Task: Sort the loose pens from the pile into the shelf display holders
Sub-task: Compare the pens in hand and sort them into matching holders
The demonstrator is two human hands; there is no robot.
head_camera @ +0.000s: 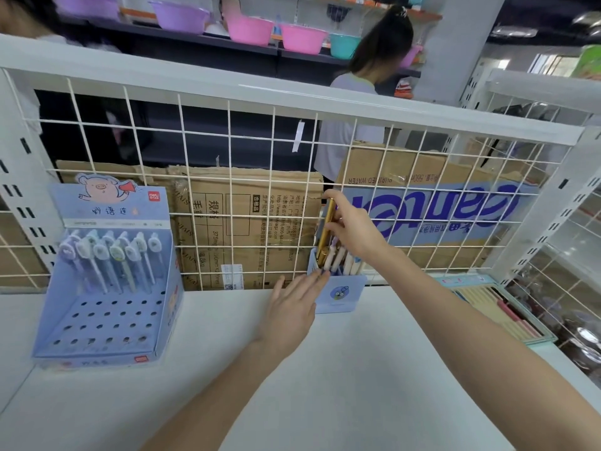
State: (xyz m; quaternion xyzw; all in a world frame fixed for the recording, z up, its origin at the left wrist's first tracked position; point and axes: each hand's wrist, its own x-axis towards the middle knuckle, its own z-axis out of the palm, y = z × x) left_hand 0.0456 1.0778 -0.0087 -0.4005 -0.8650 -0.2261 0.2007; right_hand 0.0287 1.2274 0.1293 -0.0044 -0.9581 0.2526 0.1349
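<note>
A small blue pen cup [341, 296] stands on the white shelf [227, 369] against the wire grid, with several pale pens [344, 260] upright in it. My right hand [353, 224] is above the cup, shut on a gold pen [326, 229] held nearly upright, its lower end at the cup's left inner side. My left hand [292, 307] rests flat, fingers apart, with its fingertips touching the cup's left side. A blue stepped display holder [107, 314] with several pens [110, 255] in its back rows sits at the left.
A white wire grid [227, 177] closes the back of the shelf, with cardboard boxes [247, 222] behind it. A tray of pencils [497, 310] lies at the right. A person [367, 92] stands beyond the grid by shelves of coloured bowls.
</note>
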